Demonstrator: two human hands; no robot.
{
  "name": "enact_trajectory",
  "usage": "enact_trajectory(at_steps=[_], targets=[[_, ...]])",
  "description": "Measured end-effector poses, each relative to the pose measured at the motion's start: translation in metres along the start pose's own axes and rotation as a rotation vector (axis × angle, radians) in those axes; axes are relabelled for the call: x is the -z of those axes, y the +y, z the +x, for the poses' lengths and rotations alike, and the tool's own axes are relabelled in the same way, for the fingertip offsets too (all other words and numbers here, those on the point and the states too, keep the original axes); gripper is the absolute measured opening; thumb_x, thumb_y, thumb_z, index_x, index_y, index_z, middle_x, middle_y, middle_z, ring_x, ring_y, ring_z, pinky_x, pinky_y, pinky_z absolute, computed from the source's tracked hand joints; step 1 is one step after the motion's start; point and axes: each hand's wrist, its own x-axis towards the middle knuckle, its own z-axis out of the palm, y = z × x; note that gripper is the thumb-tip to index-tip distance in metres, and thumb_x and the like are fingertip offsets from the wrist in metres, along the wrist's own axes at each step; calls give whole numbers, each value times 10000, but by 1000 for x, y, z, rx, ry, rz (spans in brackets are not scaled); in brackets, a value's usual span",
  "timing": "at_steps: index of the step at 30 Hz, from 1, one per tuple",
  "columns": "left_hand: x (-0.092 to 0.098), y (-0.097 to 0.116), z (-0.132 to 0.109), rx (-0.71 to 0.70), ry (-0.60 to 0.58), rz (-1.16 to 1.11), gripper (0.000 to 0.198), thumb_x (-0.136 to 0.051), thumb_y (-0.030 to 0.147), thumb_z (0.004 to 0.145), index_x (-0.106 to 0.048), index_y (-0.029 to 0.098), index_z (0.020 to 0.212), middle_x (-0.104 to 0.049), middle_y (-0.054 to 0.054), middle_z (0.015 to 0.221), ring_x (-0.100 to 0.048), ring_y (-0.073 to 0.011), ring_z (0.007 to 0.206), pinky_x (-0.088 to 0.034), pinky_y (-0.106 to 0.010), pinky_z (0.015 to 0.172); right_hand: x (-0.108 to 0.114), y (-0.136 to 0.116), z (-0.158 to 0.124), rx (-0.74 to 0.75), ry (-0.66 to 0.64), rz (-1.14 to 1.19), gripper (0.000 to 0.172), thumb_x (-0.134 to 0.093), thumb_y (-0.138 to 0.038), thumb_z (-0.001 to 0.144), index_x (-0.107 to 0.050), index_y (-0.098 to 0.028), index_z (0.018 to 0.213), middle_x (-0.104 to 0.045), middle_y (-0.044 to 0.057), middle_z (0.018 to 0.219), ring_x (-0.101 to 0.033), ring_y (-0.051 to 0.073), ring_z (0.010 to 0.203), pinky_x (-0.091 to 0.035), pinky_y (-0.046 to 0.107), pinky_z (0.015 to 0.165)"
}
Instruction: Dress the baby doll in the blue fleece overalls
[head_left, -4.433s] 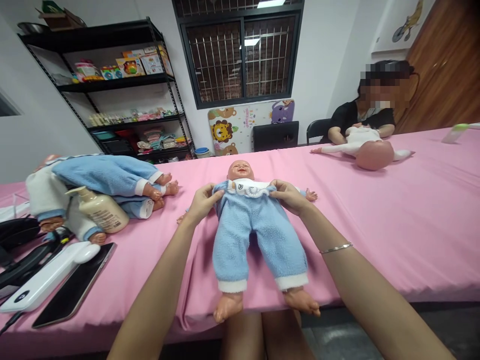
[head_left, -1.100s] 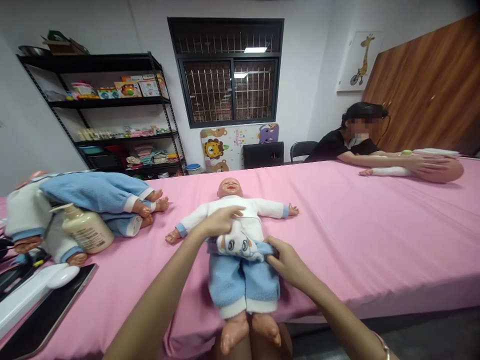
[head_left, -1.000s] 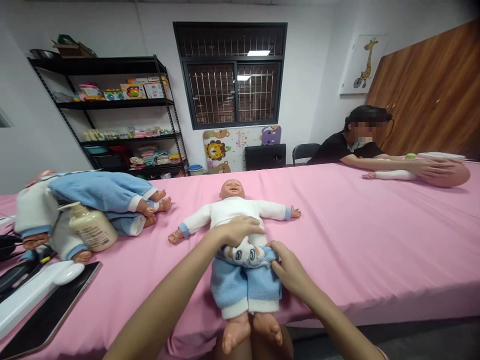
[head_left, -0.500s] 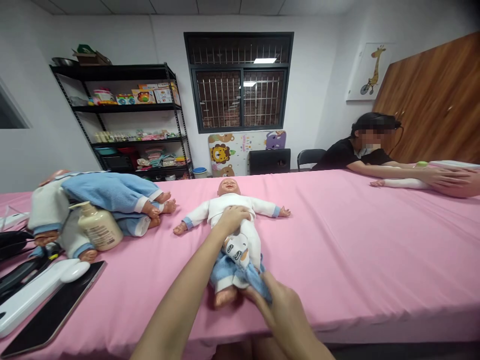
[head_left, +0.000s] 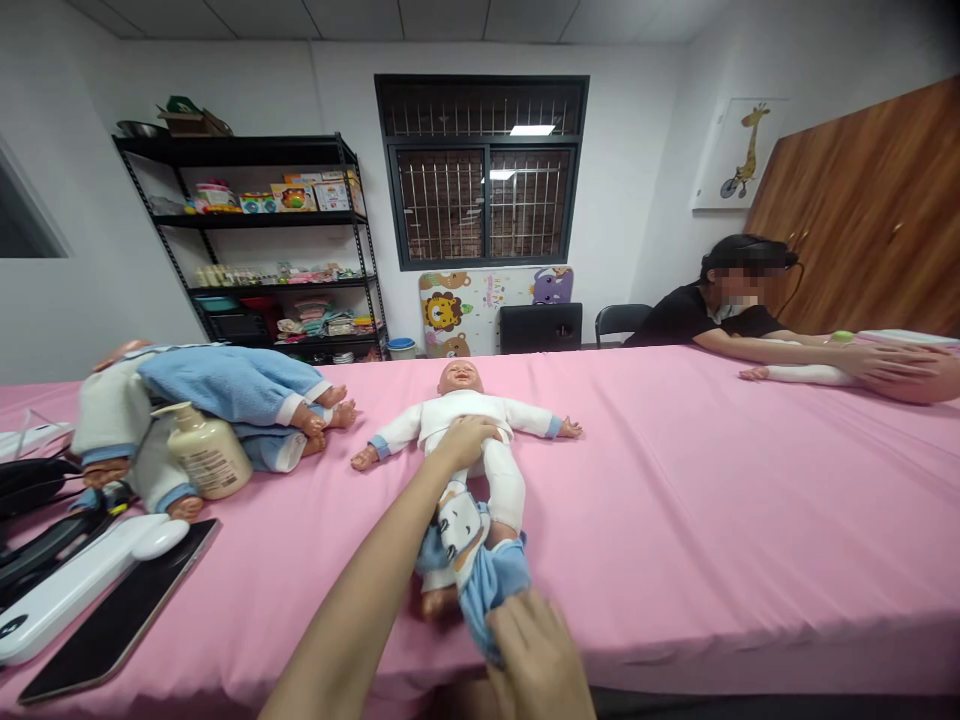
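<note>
Head view: the baby doll (head_left: 466,406) lies face-up on the pink tablecloth (head_left: 712,520), your left hand (head_left: 469,442) resting open-fingered across its waist, best pressed steady, while your right hand (head_left: 534,640) grips blue trousers (head_left: 495,578) low on its legs, ideally drawn gently.

From my end, my left forearm (head_left: 375,580) runs bare on a long diagonal from the bottom edge up toward the middle of the view, with the elbow cut off. My left wrist (head_left: 441,466) lies low, and beyond it my left hand (head_left: 469,441) rests palm down, its fingers laid forward and leaning to the right. My right hand (head_left: 536,645) sits lower and nearer to me, its back turned up and its fingers curled tightly into a grip; blur softens its knuckles. The right forearm lies below the frame. My hands are apart, the left one farther out.
</note>
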Motion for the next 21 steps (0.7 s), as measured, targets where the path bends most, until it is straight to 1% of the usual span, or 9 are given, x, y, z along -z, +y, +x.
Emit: enact_trajectory(at_steps=[3, 5, 7, 9, 11, 13, 15, 19, 21], targets=[[14, 11, -12, -65, -94, -114, 599, -487, 16, 627, -609, 203, 1182, -555, -28, 1300, -462, -195, 1248, -293, -335, 1133, 17, 13, 11, -78, -40, 0, 216, -429, -40, 671, -498, -178, 823, -547, 119, 1076, -515, 265, 943, -440, 392, 751], [30, 28, -28, -68, -123, -198, 655, -476, 4, 614, -562, 168, 1242, -545, -35, 1311, -465, -197, 1251, -326, -308, 1119, 22, 16, 10, -116, -67, 4, 265, -428, -16, 667, -501, -180, 863, -485, 128, 1209, -497, 267, 1019, -474, 386, 765], [47, 50, -54, -54, -75, -247, 601, -453, 41, 695, -529, 167, 1278, -526, -35, 1328, -469, -204, 1247, -350, -329, 1107, 22, 15, 5, -75, -93, 27, 260, -432, -14, 675, -494, -183, 863, -473, 122, 1232, -507, 249, 999, -501, 347, 712], [59, 73, -85, 1, -89, -285, 490, -507, 139, 770, -544, 191, 1256, -560, -31, 1285, -503, -198, 1207, -388, -347, 1079, 20, 12, -2, -40, -102, 34, 211, -448, -40, 711, -493, -183, 859, -457, 119, 1279, -498, 274, 1047, -515, 392, 753], [64, 93, -120, 90, 31, -344, 375, -459, 234, 870, -550, 254, 1233, -580, 3, 1251, -530, -154, 1165, -428, -317, 1034, 17, 7, -8, -57, -101, 21, 179, -456, -56, 746, -496, -189, 859, -440, 107, 1325, -457, 322, 1140, -491, 487, 838], [60, 109, -151, 195, 217, -386, 302, -422, 263, 911, -570, 300, 1172, -602, 33, 1195, -549, -114, 1120, -459, -264, 981, 16, 6, -11, -88, -86, 38, 169, -458, -54, 775, -490, -196, 860, -441, 97, 1330, -419, 335, 1214, -469, 518, 892], [48, 121, -175, 157, 302, -383, 322, -417, 210, 911, -545, 322, 1184, -589, 44, 1209, -535, -87, 1137, -452, -229, 992, 15, 7, -12, -113, -79, 118, 172, -451, -53, 808, -491, -201, 886, -447, 104, 1303, -435, 285, 1227, -489, 449, 918], [19, 135, -186, -116, 121, -152, 710, -447, 21, 784, -290, 293, 1421, -370, 13, 1462, -292, -156, 1378, -299, -366, 1165, 21, 16, -9, -214, -57, 291, 241, -407, -61, 841, -509, -202, 1008, -467, 121, 1238, -511, 178, 1147, -513, 278, 882], [7, 135, -180, -135, 116, -48, 723, -437, 0, 758, -294, 246, 1422, -402, -21, 1439, -325, -199, 1351, -289, -429, 1155, 29, 22, -3, -227, -94, 381, 217, -426, -84, 852, -519, -210, 1002, -502, 100, 1192, -522, 165, 1132, -499, 255, 893]])
